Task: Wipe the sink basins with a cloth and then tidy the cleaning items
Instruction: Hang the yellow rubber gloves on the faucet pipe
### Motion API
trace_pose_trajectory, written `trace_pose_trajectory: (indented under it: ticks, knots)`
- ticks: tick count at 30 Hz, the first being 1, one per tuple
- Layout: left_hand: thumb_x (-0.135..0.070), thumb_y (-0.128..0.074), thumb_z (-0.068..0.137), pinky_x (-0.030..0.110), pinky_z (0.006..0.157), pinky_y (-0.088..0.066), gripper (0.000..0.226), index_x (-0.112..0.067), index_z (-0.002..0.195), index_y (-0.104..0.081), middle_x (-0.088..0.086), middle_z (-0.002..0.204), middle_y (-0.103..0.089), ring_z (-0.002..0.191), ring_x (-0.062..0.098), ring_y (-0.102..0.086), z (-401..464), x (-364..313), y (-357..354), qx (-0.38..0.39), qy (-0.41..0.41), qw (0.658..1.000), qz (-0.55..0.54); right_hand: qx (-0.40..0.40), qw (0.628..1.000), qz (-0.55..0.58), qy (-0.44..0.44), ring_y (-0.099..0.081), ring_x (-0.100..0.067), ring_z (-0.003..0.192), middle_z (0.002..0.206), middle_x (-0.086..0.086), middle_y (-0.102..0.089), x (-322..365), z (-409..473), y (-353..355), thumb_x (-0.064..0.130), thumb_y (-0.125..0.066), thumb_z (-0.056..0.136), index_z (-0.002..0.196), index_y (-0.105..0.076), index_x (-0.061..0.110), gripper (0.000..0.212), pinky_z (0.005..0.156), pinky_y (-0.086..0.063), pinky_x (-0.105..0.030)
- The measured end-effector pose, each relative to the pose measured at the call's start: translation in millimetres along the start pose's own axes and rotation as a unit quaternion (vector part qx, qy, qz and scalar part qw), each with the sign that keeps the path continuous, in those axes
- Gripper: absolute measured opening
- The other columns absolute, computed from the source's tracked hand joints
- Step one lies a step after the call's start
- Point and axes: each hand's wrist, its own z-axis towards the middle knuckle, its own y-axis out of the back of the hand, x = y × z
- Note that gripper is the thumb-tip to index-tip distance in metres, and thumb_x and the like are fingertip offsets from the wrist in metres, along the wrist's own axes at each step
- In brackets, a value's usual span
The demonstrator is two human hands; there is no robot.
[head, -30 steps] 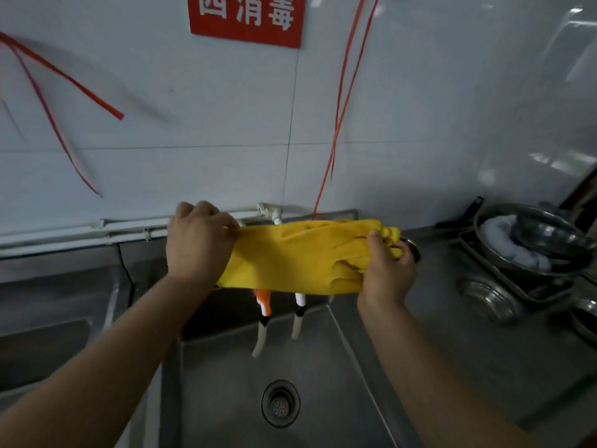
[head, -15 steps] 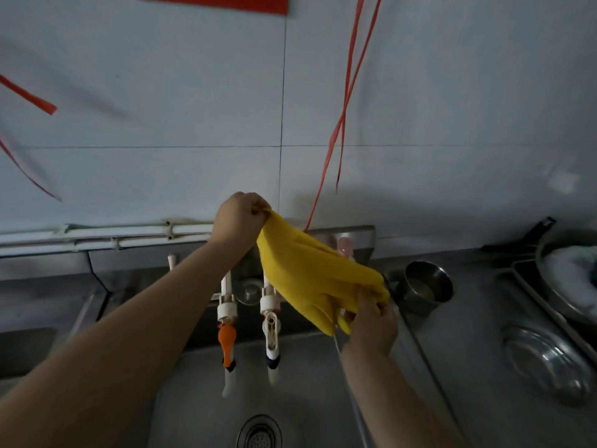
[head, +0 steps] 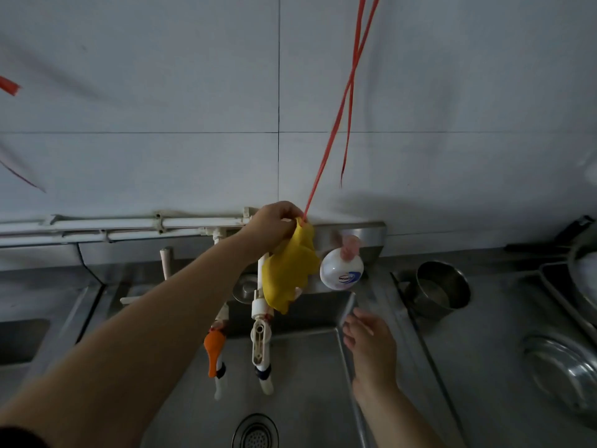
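A yellow rubber glove point(head: 289, 273) hangs down in front of the sink's back wall, over the taps. My left hand point(head: 274, 225) grips its top end, right where a red string point(head: 336, 124) comes down from above. My right hand point(head: 368, 344) is lower, above the right rim of the steel sink basin point(head: 310, 376), with its fingers relaxed and holding nothing. The basin's drain point(head: 255, 433) shows at the bottom.
Two taps, one with an orange handle point(head: 214, 347) and one white point(head: 261, 341), hang below the glove. A white soap bottle point(head: 341, 268) stands on the back ledge. On the right counter are a steel cup point(head: 439, 287), a steel plate point(head: 562, 370) and a pan point(head: 581, 260).
My right hand has let go of the glove and dropped to the basin's rim. My left hand has carried the glove's top end right to the red string; the glove now hangs straight down.
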Motion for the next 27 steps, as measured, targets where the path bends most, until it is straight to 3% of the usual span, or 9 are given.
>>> trace_pose_trajectory:
  ticks: [3, 8, 10, 12, 14, 16, 20, 23, 27]
  knots:
    - [-0.013, -0.059, 0.09, 0.038, 0.081, -0.058, 0.017, -0.027, 0.085, -0.069, 0.005, 0.106, -0.068, 0.096, 0.025, -0.066, -0.9, -6.6, -1.2, 0.064, 0.016, 0.988, -0.142, 0.02, 0.999, -0.004, 0.035, -0.062, -0.014, 0.072, 0.09, -0.008, -0.068, 4.8, -2.7, -6.8, -0.002, -0.057, 0.087, 0.09, -0.064, 0.015, 0.018, 0.065, -0.047, -0.025]
    - [-0.007, -0.055, 0.093, 0.022, 0.07, -0.058, 0.02, -0.021, 0.101, -0.066, 0.01, 0.106, -0.068, 0.087, 0.017, -0.068, -4.8, -1.1, -0.4, 0.084, 0.028, 0.988, -0.123, 0.046, 0.996, -0.017, 0.072, -0.063, -0.006, 0.065, 0.08, -0.001, -0.067, 10.2, -7.5, -18.9, 0.002, -0.059, 0.087, 0.082, -0.065, 0.018, 0.018, 0.059, -0.047, -0.025]
    - [-0.004, -0.054, 0.093, 0.024, 0.074, -0.058, 0.034, -0.023, 0.12, -0.059, 0.008, 0.12, -0.063, 0.094, 0.016, -0.066, -7.3, 3.8, 0.6, 0.083, 0.032, 0.988, -0.125, 0.042, 0.995, -0.03, 0.085, -0.063, -0.009, 0.067, 0.081, -0.002, -0.067, 10.9, -9.1, -22.9, 0.004, -0.06, 0.087, 0.082, -0.065, 0.02, 0.017, 0.06, -0.047, -0.025]
    - [-0.003, -0.057, 0.091, 0.028, 0.08, -0.056, 0.052, -0.026, 0.137, -0.045, 0.004, 0.142, -0.047, 0.102, 0.011, -0.062, -10.3, 7.0, 1.8, 0.075, 0.033, 0.988, -0.132, 0.038, 0.994, -0.037, 0.1, -0.062, -0.012, 0.069, 0.08, -0.004, -0.067, 11.8, -10.5, -25.6, 0.004, -0.06, 0.086, 0.081, -0.065, 0.021, 0.018, 0.061, -0.047, -0.025]
    - [-0.005, -0.057, 0.091, 0.022, 0.072, -0.053, 0.06, -0.025, 0.143, -0.036, 0.002, 0.149, -0.038, 0.091, 0.001, -0.058, -14.2, 8.1, 3.3, 0.062, 0.042, 0.989, -0.125, 0.035, 0.992, -0.043, 0.115, -0.061, -0.011, 0.067, 0.076, -0.001, -0.066, 13.7, -12.5, -27.9, 0.004, -0.061, 0.085, 0.079, -0.066, 0.021, 0.019, 0.059, -0.048, -0.021]
    - [-0.007, -0.057, 0.091, 0.017, 0.065, -0.05, 0.054, -0.02, 0.14, -0.039, 0.002, 0.143, -0.045, 0.085, 0.0, -0.058, -17.9, 8.2, 5.3, 0.042, 0.048, 0.993, -0.097, 0.037, 0.99, -0.045, 0.13, -0.06, -0.008, 0.066, 0.074, 0.003, -0.066, 16.4, -15.3, -30.3, 0.003, -0.061, 0.084, 0.078, -0.067, 0.023, 0.022, 0.058, -0.048, -0.017]
    - [-0.008, -0.056, 0.092, 0.017, 0.062, -0.053, 0.031, -0.013, 0.123, -0.054, 0.001, 0.104, -0.065, 0.082, 0.009, -0.066, -29.5, 9.1, 13.9, 0.003, 0.05, 0.993, -0.103, 0.059, 0.982, -0.053, 0.174, -0.062, -0.006, 0.074, 0.082, 0.004, -0.066, 21.9, -25.9, -34.5, 0.008, -0.062, 0.087, 0.082, -0.066, 0.028, 0.022, 0.061, -0.049, -0.013]
    - [-0.002, -0.05, 0.093, 0.027, 0.075, -0.055, 0.025, -0.012, 0.115, -0.057, 0.005, 0.105, -0.065, 0.091, 0.017, -0.067, -43.6, 13.0, 22.9, -0.029, 0.044, 0.993, -0.101, 0.082, 0.97, -0.077, 0.214, -0.062, -0.005, 0.08, 0.087, 0.005, -0.066, 30.0, -36.6, -38.0, 0.011, -0.06, 0.09, 0.088, -0.065, 0.026, 0.015, 0.065, -0.049, -0.013]
    - [-0.006, -0.05, 0.094, 0.027, 0.08, -0.055, 0.019, -0.021, 0.101, -0.059, -0.003, 0.098, -0.066, 0.086, 0.009, -0.066, -70.8, 19.4, 37.5, -0.056, 0.025, 0.997, -0.035, 0.134, 0.939, -0.153, 0.278, -0.058, 0.001, 0.089, 0.091, 0.011, -0.064, 42.7, -59.7, -46.8, 0.014, -0.055, 0.093, 0.095, -0.064, 0.023, 0.013, 0.076, -0.048, -0.017]
